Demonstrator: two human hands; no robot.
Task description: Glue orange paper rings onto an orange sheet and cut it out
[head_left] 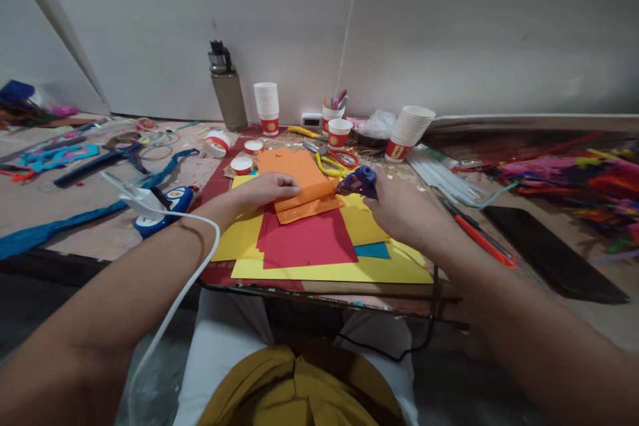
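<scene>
Orange paper (292, 165) lies folded, partly over red sheet (309, 239); L hand (267, 190), part-curled, holds its flap, R hand (392, 203) wraps glue gun (358, 181), tip nr fold. Prob. best: steady gun, L fingers clear.

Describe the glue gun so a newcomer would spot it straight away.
On the table, find the stack of coloured paper at the near edge, topped by folded orange paper. At that paper's right side, the right hand grips the glue gun. Its dark blue body sets it apart from the orange paper and the red-and-white cup beyond.
</scene>
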